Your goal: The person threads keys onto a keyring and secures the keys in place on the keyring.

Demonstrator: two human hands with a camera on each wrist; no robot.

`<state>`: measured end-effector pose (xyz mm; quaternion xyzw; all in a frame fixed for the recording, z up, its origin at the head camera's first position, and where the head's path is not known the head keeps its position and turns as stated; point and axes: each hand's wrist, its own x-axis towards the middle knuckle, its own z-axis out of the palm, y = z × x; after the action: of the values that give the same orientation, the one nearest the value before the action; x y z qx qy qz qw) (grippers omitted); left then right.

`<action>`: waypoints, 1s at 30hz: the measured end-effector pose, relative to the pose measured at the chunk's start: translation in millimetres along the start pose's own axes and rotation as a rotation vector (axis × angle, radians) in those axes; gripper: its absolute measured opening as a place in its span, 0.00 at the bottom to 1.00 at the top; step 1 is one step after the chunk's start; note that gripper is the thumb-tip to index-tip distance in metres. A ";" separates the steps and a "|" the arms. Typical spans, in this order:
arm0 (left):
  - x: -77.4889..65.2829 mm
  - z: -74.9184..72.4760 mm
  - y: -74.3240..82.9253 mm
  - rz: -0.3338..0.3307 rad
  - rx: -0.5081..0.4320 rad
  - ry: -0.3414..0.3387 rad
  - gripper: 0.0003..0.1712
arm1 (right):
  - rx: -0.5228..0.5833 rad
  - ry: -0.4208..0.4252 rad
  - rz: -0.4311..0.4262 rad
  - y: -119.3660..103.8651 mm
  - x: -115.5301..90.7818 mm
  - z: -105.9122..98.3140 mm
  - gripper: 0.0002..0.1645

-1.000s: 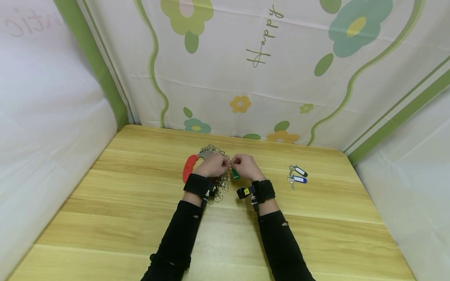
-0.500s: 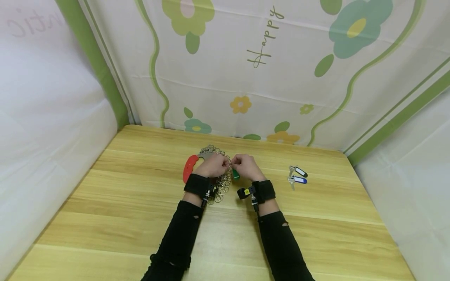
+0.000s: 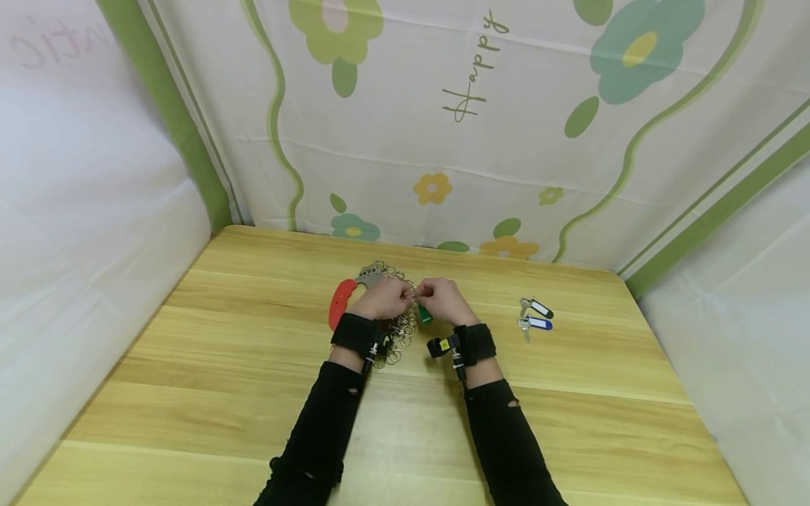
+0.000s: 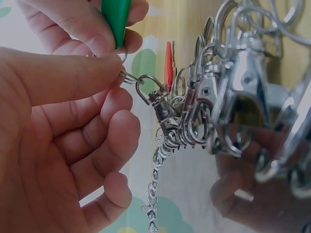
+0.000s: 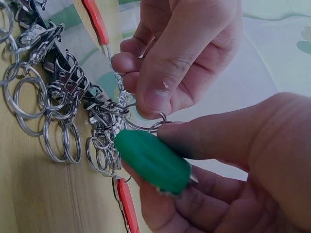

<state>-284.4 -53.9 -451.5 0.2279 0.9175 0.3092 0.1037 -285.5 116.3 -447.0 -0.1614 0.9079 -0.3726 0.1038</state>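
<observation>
A round metal key holder (image 3: 370,279) with a red grip (image 3: 340,303) lies under my left hand (image 3: 382,299). Clips (image 4: 249,63) and split rings (image 5: 30,97) crowd its rim. My left thumb and fingers pinch one split ring (image 4: 130,77) that hangs from a clip. Facing it, my right hand (image 3: 444,302) pinches the small wire loop (image 5: 158,125) of a green key tag (image 5: 153,160). Loop and split ring meet between the fingertips; whether they are linked is hidden. A silver tip (image 5: 194,178) shows behind the tag, perhaps its key.
To the right lie two keys, one with a black tag (image 3: 541,309) and one with a blue tag (image 3: 541,323). Wooden tabletop (image 3: 601,429) surrounds everything. A flowered cloth (image 3: 392,126) closes off the back, with white cloth at both sides.
The green tag shifts very slightly beneath my right fingers. Both hands otherwise keep their place at the edge of the key holder.
</observation>
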 end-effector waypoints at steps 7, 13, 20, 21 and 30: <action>-0.7 -1.0 0.5 0.008 0.002 0.020 0.12 | -0.008 0.006 0.018 -0.6 0.2 0.9 0.05; -1.0 -2.6 0.3 0.034 0.000 0.019 0.09 | 0.014 0.042 0.046 -0.9 0.1 2.4 0.06; -1.8 -4.6 1.7 0.038 -0.015 0.005 0.07 | 0.041 0.050 0.067 -0.9 0.2 3.1 0.05; -1.8 -4.7 1.6 0.038 -0.017 0.004 0.07 | 0.043 0.048 0.066 -0.8 0.4 3.1 0.05; -2.3 -5.1 1.9 0.017 -0.011 0.001 0.09 | 0.018 0.027 0.027 -1.2 0.1 2.0 0.05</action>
<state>-283.4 -56.3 -446.2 0.2351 0.9137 0.3153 0.1020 -284.8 114.1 -447.5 -0.1431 0.9079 -0.3815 0.0979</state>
